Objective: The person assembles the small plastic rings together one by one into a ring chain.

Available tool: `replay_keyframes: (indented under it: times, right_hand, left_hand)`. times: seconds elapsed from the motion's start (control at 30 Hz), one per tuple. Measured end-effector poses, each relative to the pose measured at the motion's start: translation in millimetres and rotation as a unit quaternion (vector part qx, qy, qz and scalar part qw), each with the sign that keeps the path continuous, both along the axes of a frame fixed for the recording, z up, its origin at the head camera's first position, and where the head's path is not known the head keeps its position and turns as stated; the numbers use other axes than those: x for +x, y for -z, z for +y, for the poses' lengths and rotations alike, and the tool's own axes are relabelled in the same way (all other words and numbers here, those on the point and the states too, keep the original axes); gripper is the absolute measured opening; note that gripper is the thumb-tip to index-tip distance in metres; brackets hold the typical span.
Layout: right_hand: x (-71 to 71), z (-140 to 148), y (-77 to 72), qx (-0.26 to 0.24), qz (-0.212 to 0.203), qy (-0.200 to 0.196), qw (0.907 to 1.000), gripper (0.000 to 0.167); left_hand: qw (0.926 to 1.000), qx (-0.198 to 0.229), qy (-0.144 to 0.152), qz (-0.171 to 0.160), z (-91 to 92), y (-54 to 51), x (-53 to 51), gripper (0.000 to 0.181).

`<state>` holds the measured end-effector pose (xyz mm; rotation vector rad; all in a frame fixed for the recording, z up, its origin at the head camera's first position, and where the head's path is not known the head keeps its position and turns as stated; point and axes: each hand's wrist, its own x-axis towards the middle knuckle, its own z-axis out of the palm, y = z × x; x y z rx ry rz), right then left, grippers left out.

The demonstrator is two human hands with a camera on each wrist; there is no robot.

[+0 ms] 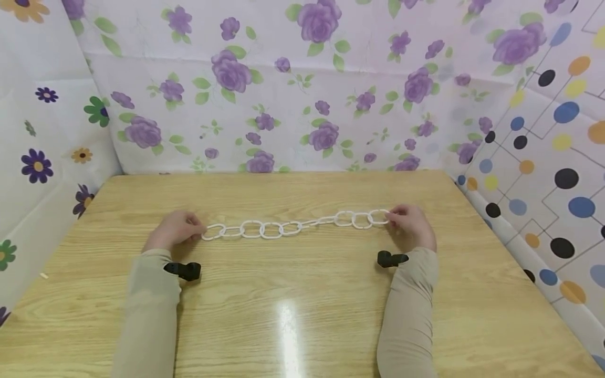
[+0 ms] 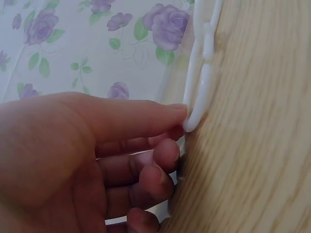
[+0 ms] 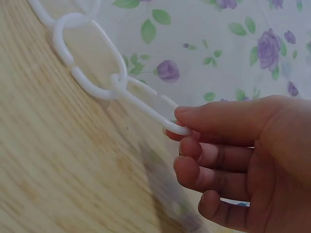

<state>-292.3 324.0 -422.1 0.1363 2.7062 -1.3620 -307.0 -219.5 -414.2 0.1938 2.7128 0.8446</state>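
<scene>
A white chain of several oval plastic links (image 1: 271, 231) stretches from side to side over the wooden table in the head view. At its left end, my left hand (image 1: 177, 230) pinches the last link (image 2: 199, 97) between thumb and forefinger. My right hand (image 1: 410, 223) pinches the end link (image 3: 150, 109) at the other side, thumb on top. Small gaps show in some links, such as the neighbouring link (image 3: 90, 85) in the right wrist view. Whether the chain's middle touches the table cannot be told.
The wooden table (image 1: 236, 310) reaches back to a floral cloth wall (image 1: 293, 94). Patterned cloth also hangs at the left and right sides. A black wrist mount (image 1: 184, 270) sticks out from each sleeve. A small pale scrap (image 1: 44, 275) lies near the left table edge.
</scene>
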Motion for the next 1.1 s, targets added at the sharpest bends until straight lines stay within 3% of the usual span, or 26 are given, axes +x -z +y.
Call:
replay_keyframes:
  times: [0.13,0.37,0.67,0.77,0.9,1.1]
  right_hand:
    - [-2.4,2.0,6.7,-0.012,-0.017,0.007,0.9998,0.029]
    - [-9.6,1.1,14.1,0.023,-0.012,-0.001,0.9997,0.03]
    - [-19.4,-14.6,-0.4,0.069,0.02,0.018,0.9972,0.029]
    - [-24.7,-25.3,-5.0,0.086,0.039,0.006,0.9955,0.03]
    - [-30.9,-39.5,-9.1,0.102,0.06,-0.013,0.9929,0.027]
    - [-36.4,-71.4,-18.7,0.161,0.143,-0.066,0.9744,0.024]
  left_hand:
    - [0.9999,0.007,-0.014,-0.007,2.0,4.0,0.9,0.028]
    - [0.9996,0.011,-0.027,0.006,1.6,1.3,1.6,0.027]
    - [0.9978,0.015,-0.039,0.052,5.5,-10.7,2.7,0.033]
    - [0.9957,0.017,-0.033,0.085,13.1,-13.8,0.9,0.036]
    - [0.9932,0.028,-0.038,0.106,32.0,-15.6,0.8,0.034]
    - [0.9878,0.02,-0.041,0.149,63.3,-11.3,0.0,0.038]
